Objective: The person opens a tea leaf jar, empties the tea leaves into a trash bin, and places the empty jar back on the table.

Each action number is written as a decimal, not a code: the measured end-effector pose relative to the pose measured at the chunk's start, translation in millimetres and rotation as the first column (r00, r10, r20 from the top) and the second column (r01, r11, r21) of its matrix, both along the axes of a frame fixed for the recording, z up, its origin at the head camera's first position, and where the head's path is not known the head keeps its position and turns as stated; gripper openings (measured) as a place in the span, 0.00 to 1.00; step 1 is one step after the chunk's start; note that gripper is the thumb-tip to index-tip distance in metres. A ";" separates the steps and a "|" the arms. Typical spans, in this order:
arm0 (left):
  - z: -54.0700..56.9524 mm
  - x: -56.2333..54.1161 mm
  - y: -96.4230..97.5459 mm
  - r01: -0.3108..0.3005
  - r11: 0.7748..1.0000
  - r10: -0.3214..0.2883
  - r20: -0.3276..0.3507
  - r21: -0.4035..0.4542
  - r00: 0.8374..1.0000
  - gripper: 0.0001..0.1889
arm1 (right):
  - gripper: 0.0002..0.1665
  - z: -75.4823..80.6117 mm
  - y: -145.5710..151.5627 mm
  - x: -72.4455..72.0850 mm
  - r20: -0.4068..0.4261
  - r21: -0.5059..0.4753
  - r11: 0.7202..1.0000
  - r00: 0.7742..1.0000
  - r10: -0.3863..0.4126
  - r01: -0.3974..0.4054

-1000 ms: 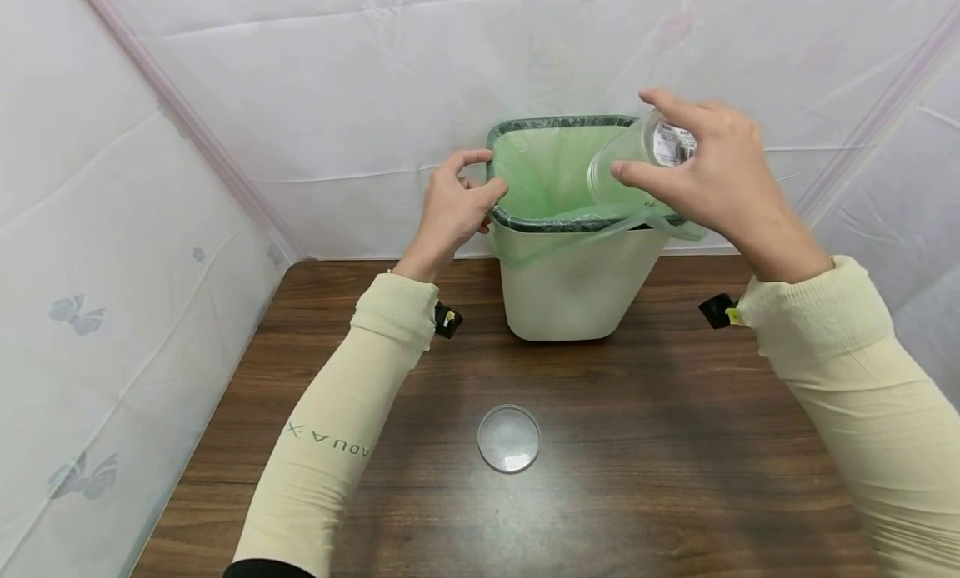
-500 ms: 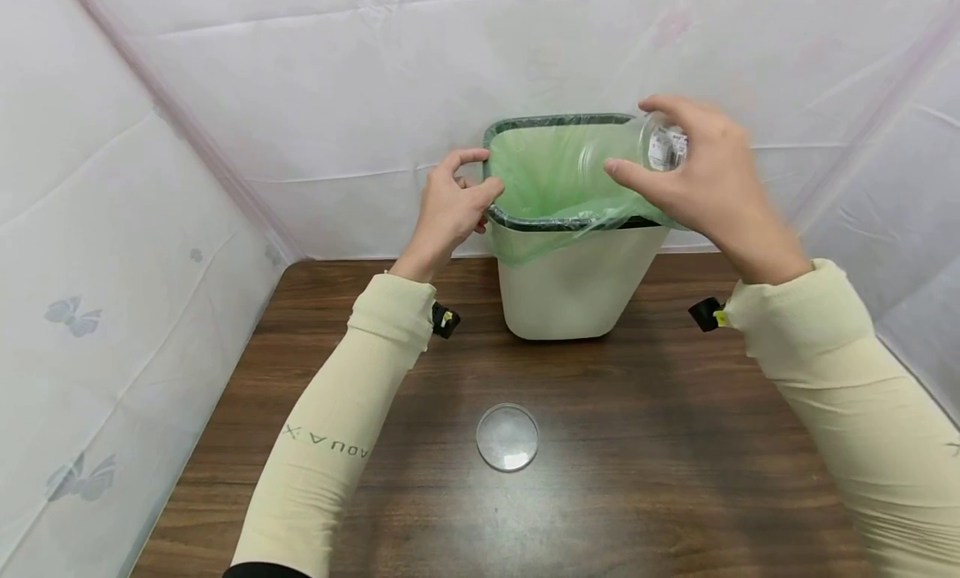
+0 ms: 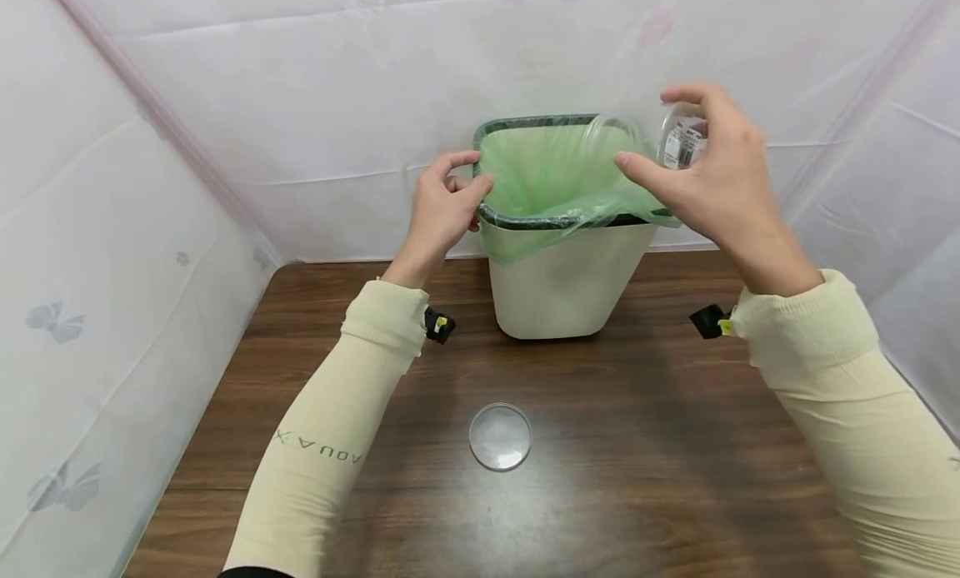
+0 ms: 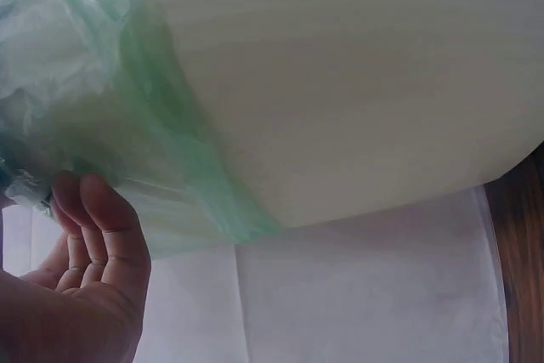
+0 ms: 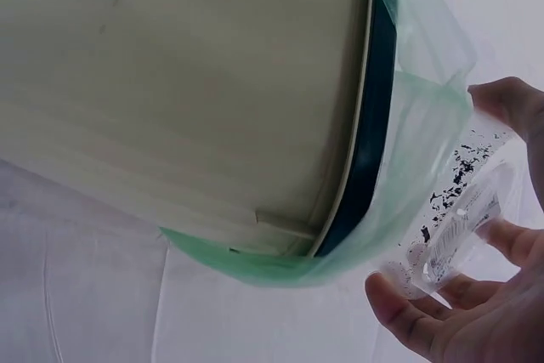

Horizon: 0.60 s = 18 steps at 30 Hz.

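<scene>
A cream trash bin [image 3: 562,286] stands at the back of the table, a green bag [image 3: 528,166] lining it under a dark rim ring. My left hand [image 3: 442,211] pinches the bin's left rim between thumb and index finger, and the other fingers are curled below. Over the right rim, my right hand [image 3: 720,170] grips a clear plastic jar [image 3: 681,143] by its base end, tilted with its mouth toward the bin. A white barcode label shows on the base. The right wrist view shows small dark bits in the jar [image 5: 459,210] and the loose bag edge against it.
A round clear lid [image 3: 499,438] lies on the brown wooden table [image 3: 600,495] in front of the bin. White sheeting [image 3: 360,103] hangs behind and on both sides. Dark cameras hang at both wrists.
My right hand has shifted slightly right, away from the bin, and the jar's mouth has risen toward the back rim. The bag's right edge is drawn up around it. My left hand keeps its hold.
</scene>
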State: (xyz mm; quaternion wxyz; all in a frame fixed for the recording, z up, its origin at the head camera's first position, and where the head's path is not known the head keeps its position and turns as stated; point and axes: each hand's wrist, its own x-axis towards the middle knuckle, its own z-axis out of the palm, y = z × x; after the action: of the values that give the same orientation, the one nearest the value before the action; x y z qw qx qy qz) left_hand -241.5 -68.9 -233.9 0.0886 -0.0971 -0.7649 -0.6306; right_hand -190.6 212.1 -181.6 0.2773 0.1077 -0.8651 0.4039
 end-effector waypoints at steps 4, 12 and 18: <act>-2.2 0.3 -2.4 -0.006 1.000 0.005 -0.026 -0.010 1.000 0.21 | 0.39 0.2 2.3 3.4 0.046 -0.055 0.998 0.999 -0.015 0.018; -3.3 2.2 -8.0 -0.014 1.000 0.014 -0.035 -0.009 0.999 0.21 | 0.36 -0.9 7.3 10.5 0.081 -0.155 0.987 0.996 -0.026 0.039; -3.3 4.1 -10.8 -0.015 1.000 0.015 -0.043 -0.015 0.999 0.21 | 0.35 -1.4 12.2 13.8 0.075 -0.184 0.981 0.996 -0.043 0.056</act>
State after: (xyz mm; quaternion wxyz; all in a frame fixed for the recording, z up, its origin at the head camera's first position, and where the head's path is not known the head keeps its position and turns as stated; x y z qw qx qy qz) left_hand -237.3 -79.6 -237.2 0.1089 -0.1054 -0.7684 -0.6218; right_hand -176.8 224.3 -182.9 0.2654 0.0454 -0.8351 0.4796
